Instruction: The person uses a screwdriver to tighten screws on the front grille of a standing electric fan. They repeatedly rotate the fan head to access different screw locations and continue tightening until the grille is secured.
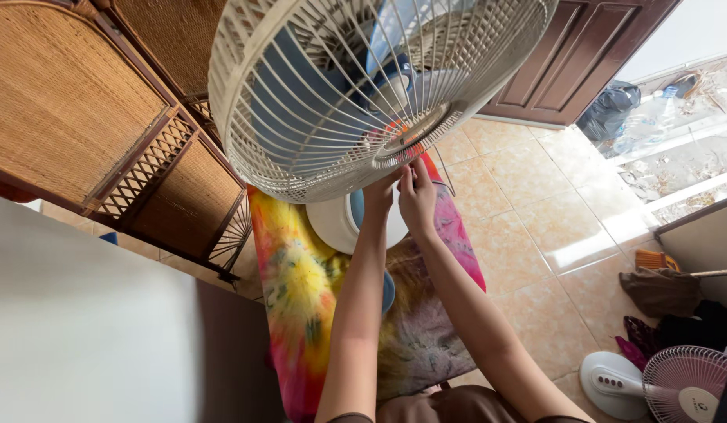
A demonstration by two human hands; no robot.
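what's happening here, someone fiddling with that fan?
A person has both hands raised to a large white fan. The left hand and right hand meet at the lower rim of its wire grille, fingertips pinching there at the edge; what they grip is too small to tell. The blue blades sit behind the grille. Below, the fan's round white base stands on a tie-dye cloth spread over the tiled floor. A second, smaller fan lies at lower right.

Round badge label (413,134) at hub of the big fan's grille, about 12 o'clock from frame centre: pale ring, red and dark inside, partly blurred. Second round label (699,402) on small fan's grille, 4 o'clock corner: white disc. No packages, signs or screens seen.
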